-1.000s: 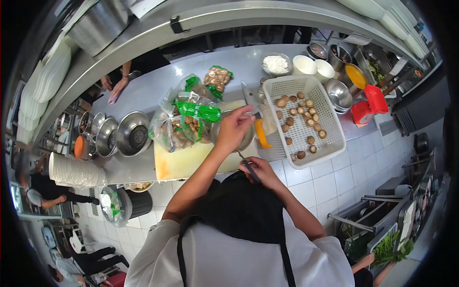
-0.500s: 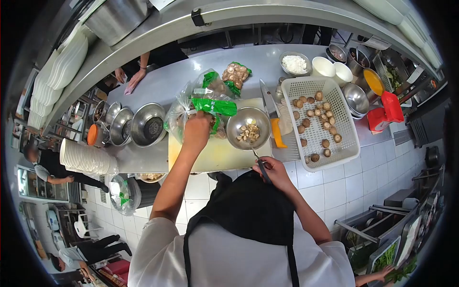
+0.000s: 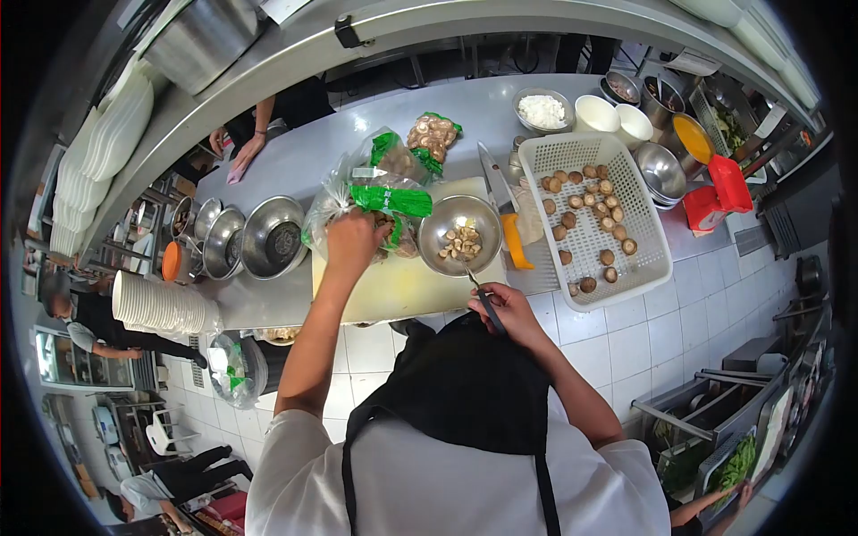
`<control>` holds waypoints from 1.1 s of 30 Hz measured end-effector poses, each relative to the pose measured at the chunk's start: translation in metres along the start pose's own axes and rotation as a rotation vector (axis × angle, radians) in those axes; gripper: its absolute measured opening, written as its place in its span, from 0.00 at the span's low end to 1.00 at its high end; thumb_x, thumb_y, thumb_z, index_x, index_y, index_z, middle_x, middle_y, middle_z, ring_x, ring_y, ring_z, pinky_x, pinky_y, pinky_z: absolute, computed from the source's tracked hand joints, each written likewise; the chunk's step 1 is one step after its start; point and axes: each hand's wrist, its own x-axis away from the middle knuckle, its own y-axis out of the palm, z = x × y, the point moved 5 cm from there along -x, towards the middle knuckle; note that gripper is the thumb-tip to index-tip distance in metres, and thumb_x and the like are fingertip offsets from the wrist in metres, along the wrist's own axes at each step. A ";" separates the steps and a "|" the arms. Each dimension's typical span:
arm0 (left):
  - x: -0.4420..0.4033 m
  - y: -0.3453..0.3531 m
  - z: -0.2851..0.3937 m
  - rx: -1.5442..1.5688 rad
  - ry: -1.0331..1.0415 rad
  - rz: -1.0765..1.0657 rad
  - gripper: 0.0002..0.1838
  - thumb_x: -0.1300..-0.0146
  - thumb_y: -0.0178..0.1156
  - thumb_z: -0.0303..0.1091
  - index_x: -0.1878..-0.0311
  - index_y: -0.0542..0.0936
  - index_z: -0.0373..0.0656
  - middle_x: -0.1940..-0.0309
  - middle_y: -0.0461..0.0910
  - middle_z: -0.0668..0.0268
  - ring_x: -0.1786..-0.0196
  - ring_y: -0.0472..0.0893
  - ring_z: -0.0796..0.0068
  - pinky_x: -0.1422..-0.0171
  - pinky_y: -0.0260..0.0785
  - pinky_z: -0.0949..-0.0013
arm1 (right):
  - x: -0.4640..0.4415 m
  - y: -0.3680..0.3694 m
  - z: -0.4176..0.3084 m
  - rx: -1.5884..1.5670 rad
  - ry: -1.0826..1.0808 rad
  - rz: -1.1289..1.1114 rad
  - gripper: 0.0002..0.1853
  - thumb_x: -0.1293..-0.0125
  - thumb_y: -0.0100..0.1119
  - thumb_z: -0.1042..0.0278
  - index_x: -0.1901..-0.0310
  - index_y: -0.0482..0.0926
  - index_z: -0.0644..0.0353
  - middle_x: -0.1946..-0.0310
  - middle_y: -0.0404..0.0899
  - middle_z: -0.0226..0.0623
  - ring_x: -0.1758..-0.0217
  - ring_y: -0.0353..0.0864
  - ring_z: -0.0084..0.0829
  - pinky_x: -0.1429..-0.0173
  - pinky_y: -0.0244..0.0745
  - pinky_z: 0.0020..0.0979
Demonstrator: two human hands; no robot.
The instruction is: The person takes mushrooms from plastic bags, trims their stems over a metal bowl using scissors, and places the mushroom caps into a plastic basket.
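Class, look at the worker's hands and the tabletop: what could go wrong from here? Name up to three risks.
1. The right hand holds a dark-handled tool with its tip at the metal bowl's near rim; if sharp, it might nick the left hand coming over.
2. The orange-handled knife lies right of the bowl; a reaching arm could knock it.
3. The left hand is at the plastic bag; a tug might spill its contents.

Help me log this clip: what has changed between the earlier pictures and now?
The left hand moved leftward from above the metal bowl to the plastic bag; whether it grips anything is hidden. The right hand still holds the dark-handled tool, and the white basket stays put.
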 end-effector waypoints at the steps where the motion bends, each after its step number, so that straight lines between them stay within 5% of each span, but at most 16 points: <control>1: -0.001 0.004 0.003 -0.003 -0.066 -0.017 0.12 0.41 0.71 0.44 0.67 0.88 0.45 0.70 0.84 0.58 0.66 0.86 0.55 0.62 0.78 0.54 | -0.002 0.002 0.002 0.025 -0.019 -0.010 0.21 0.32 0.73 0.57 0.46 0.81 0.63 0.76 0.78 0.25 0.76 0.74 0.15 0.73 0.66 0.22; 9: 0.000 0.028 0.004 0.065 -0.335 0.005 0.15 0.41 0.70 0.45 0.69 0.86 0.41 0.72 0.86 0.53 0.69 0.87 0.51 0.63 0.79 0.51 | -0.006 0.007 0.008 0.100 -0.058 -0.029 0.22 0.33 0.74 0.56 0.46 0.81 0.63 0.75 0.79 0.26 0.74 0.74 0.15 0.72 0.65 0.23; 12: 0.009 0.015 -0.005 0.134 -0.441 0.167 0.16 0.42 0.70 0.45 0.68 0.85 0.39 0.70 0.86 0.50 0.67 0.87 0.48 0.60 0.79 0.51 | -0.006 0.004 0.008 0.125 -0.075 -0.007 0.23 0.33 0.74 0.55 0.47 0.81 0.64 0.75 0.80 0.27 0.74 0.74 0.16 0.71 0.65 0.24; 15: 0.016 0.002 -0.016 0.293 -0.519 0.221 0.15 0.41 0.71 0.41 0.66 0.85 0.37 0.69 0.87 0.52 0.67 0.88 0.54 0.59 0.80 0.55 | -0.004 0.003 0.007 0.177 -0.121 0.024 0.24 0.34 0.75 0.55 0.47 0.81 0.65 0.75 0.80 0.28 0.74 0.75 0.18 0.70 0.67 0.27; 21: 0.028 -0.013 -0.004 1.582 -0.675 0.173 0.08 0.30 0.66 0.28 0.52 0.85 0.35 0.62 0.88 0.59 0.62 0.89 0.70 0.57 0.82 0.71 | 0.011 0.014 -0.033 0.585 -0.393 0.143 0.24 0.39 0.76 0.56 0.47 0.82 0.63 0.74 0.83 0.40 0.75 0.80 0.34 0.67 0.74 0.36; 23: 0.032 -0.014 0.018 1.668 -0.673 0.107 0.09 0.28 0.64 0.27 0.48 0.83 0.35 0.60 0.88 0.58 0.60 0.89 0.68 0.55 0.84 0.71 | 0.021 0.022 -0.061 0.713 -0.487 0.202 0.25 0.40 0.76 0.56 0.47 0.82 0.62 0.73 0.84 0.44 0.74 0.83 0.40 0.66 0.76 0.38; 29: 0.042 0.014 0.075 1.807 -0.632 -0.066 0.11 0.27 0.62 0.26 0.45 0.81 0.35 0.55 0.87 0.58 0.56 0.88 0.69 0.49 0.85 0.68 | 0.020 0.020 -0.070 0.853 -0.578 0.333 0.27 0.44 0.78 0.58 0.45 0.84 0.62 0.72 0.84 0.42 0.73 0.84 0.36 0.67 0.77 0.36; 33: 0.048 0.022 0.094 1.798 -0.650 -0.104 0.13 0.25 0.59 0.27 0.43 0.81 0.34 0.51 0.86 0.58 0.56 0.88 0.72 0.48 0.85 0.68 | 0.022 0.017 -0.070 0.968 -0.580 0.371 0.26 0.42 0.73 0.60 0.45 0.81 0.63 0.68 0.86 0.45 0.69 0.87 0.46 0.63 0.81 0.44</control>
